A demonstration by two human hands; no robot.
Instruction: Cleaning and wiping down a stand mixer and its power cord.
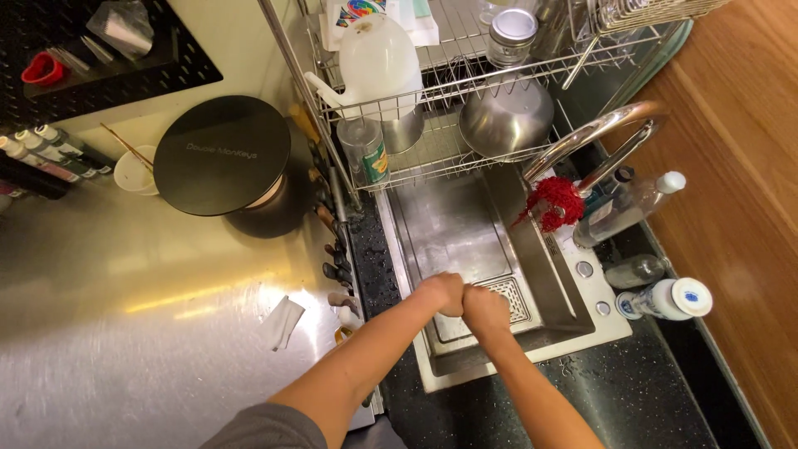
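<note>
My left hand (442, 293) and my right hand (485, 309) are pressed together as closed fists low over the steel sink (449, 224). They touch each other above the square drain grate (509, 298). I cannot see anything held inside either fist. A curved metal faucet (594, 133) arches over the sink's right side, with a red scrubber (555, 202) hanging by it.
A wire dish rack (465, 91) spans the sink's far end, holding a white jug (378, 58), a steel bowl (505, 116) and a jar. Bottles (628, 208) stand along the right rim. On the steel counter lie a round black lid (223, 154) and a paper scrap (283, 322).
</note>
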